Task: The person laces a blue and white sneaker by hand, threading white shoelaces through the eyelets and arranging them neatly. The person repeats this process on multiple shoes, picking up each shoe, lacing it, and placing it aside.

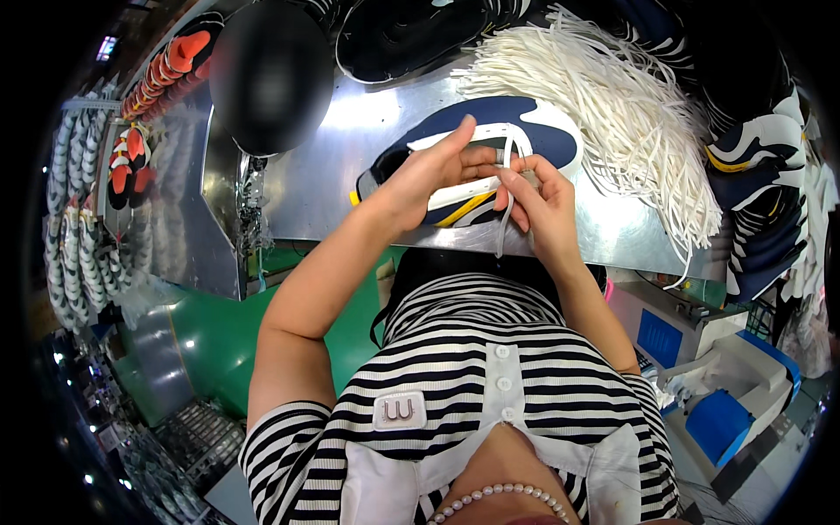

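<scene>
A navy, white and yellow shoe upper (556, 131) lies on the metal table in front of me, its white eyelet strips facing up. A white shoelace (501, 236) passes by the eyelets, one end hanging toward the table's near edge. My right hand (544, 199) pinches the lace between thumb and fingers at the shoe's right part. Over the shoe's opening is my left hand (437, 171), thumb raised apart and fingers stretched toward the lace. Their tips meet close to the right fingertips, so exact contact there is hard to tell.
A heap of white laces (604, 114) covers the table's back right. Dark shoe uppers (407, 39) lie at the back, and stacked navy-white uppers (761, 192) stand far right. Orange pieces (179, 61) line the far left. A blue-grey machine (722, 420) stands at lower right.
</scene>
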The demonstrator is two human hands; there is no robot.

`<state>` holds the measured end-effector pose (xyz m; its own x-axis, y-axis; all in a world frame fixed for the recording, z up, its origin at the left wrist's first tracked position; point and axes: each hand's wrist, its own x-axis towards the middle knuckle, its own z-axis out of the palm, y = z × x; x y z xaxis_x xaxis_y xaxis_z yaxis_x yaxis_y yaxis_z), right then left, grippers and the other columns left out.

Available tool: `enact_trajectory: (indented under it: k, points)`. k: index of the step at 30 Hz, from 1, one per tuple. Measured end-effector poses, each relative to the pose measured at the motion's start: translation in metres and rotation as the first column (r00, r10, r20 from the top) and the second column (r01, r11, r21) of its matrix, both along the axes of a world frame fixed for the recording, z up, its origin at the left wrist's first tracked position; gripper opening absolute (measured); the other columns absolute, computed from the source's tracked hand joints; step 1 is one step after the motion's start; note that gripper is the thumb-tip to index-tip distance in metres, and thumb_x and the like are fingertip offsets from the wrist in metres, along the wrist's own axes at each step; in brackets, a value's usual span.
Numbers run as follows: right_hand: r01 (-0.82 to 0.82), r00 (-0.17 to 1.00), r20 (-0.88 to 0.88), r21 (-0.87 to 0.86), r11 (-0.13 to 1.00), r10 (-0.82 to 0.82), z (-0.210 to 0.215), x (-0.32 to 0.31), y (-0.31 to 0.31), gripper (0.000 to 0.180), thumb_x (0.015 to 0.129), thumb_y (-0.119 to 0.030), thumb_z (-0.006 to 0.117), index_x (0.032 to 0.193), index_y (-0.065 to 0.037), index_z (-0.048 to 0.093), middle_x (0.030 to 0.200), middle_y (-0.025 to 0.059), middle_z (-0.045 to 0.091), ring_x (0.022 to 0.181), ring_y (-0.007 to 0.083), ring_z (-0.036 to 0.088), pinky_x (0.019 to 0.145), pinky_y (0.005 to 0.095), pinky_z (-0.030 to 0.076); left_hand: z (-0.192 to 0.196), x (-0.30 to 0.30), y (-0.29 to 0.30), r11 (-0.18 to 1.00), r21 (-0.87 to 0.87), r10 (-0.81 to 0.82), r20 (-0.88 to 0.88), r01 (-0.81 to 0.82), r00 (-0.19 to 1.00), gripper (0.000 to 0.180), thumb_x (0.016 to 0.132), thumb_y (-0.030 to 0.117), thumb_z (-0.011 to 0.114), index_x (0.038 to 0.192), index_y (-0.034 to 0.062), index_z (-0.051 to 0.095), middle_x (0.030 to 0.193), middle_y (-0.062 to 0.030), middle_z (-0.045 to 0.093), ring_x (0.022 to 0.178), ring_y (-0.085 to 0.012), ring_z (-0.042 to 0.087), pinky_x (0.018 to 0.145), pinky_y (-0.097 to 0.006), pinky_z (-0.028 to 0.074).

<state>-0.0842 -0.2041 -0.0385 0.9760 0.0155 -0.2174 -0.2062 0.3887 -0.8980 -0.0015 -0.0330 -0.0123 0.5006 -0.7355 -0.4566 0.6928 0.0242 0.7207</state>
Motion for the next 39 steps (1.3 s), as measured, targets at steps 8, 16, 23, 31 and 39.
enact_trajectory:
  k: [8, 16, 23, 31, 39]
  points:
    - [-0.003, 0.996, 0.084, -0.144, 0.99, 0.015, -0.013, -0.001, 0.0, 0.008, 0.097, -0.011, 0.06, 0.099, -0.003, 0.061, 0.072, 0.0011, 0.061, 0.055, 0.0011, 0.039, 0.05, 0.0164, 0.027, 0.004, -0.016, -0.006, 0.994, 0.103, 0.015, 0.164, -0.033, 0.986, 0.059, 0.104, 0.047, 0.044, 0.137, -0.0015, 0.05, 0.134, -0.0127, 0.055, 0.129, -0.0215, 0.048, 0.114, -0.034, 0.032]
    - [0.03, 0.994, 0.114, -0.245, 0.969, -0.002, -0.002, -0.018, 0.003, 0.01, 0.095, -0.013, 0.063, 0.095, -0.003, 0.063, 0.07, -0.0024, 0.061, 0.066, 0.0025, 0.051, 0.06, 0.0201, 0.039, -0.002, -0.025, -0.008, 0.964, 0.018, 0.257, 0.189, -0.265, 0.948, 0.032, 0.096, 0.032, 0.065, 0.104, 0.001, 0.071, 0.096, -0.0056, 0.071, 0.089, -0.0132, 0.065, 0.082, -0.026, 0.05]
    - [0.026, 0.987, 0.156, -0.38, 0.925, 0.036, 0.022, -0.03, 0.003, 0.017, 0.096, -0.014, 0.064, 0.106, -0.002, 0.058, 0.078, 0.0033, 0.065, 0.071, 0.0064, 0.058, 0.062, 0.0223, 0.046, 0.002, -0.031, -0.009, 0.94, 0.085, 0.274, 0.384, -0.33, 0.882, 0.028, 0.096, 0.027, 0.065, 0.102, 0.0002, 0.072, 0.093, -0.0042, 0.071, 0.083, -0.0116, 0.064, 0.077, -0.025, 0.051]
    - [0.165, 0.974, 0.222, -0.544, 0.822, -0.049, 0.035, -0.023, -0.015, 0.014, 0.098, -0.005, 0.059, 0.108, 0.003, 0.056, 0.09, 0.0131, 0.072, 0.082, 0.0153, 0.071, 0.072, 0.0263, 0.055, 0.005, -0.037, -0.015, 0.933, 0.058, 0.288, 0.469, -0.355, 0.835, 0.026, 0.096, 0.023, 0.064, 0.107, 0.0005, 0.071, 0.097, -0.0065, 0.073, 0.088, -0.0124, 0.066, 0.08, -0.026, 0.052]
    - [0.15, 0.959, 0.281, -0.63, 0.762, 0.043, 0.03, -0.015, -0.021, 0.011, 0.094, -0.003, 0.061, 0.103, 0.002, 0.06, 0.087, 0.0131, 0.073, 0.081, 0.0202, 0.073, 0.069, 0.0277, 0.055, 0.004, -0.034, -0.009, 0.944, 0.055, 0.249, 0.524, -0.324, 0.814, 0.018, 0.095, 0.012, 0.066, 0.108, 0.0001, 0.07, 0.101, -0.0048, 0.072, 0.09, -0.0107, 0.066, 0.078, -0.024, 0.053]
